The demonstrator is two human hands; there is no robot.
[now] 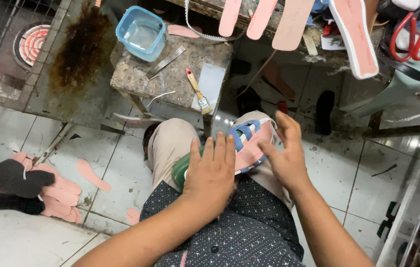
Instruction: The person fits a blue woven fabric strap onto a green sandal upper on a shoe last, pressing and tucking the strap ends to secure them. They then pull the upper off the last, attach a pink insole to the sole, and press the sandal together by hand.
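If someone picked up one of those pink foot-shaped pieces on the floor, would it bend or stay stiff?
Probably bendy: the pink insole cutouts look thin and lie flat in a loose pile. Likely light too, as similar pink pieces overhang the bench edge without falling. They seem unlikely to roll, being flat.

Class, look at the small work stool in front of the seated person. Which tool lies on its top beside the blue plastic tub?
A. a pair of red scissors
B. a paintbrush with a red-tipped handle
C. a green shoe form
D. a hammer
B: a paintbrush with a red-tipped wooden handle lies on the stool top, near the blue tub.
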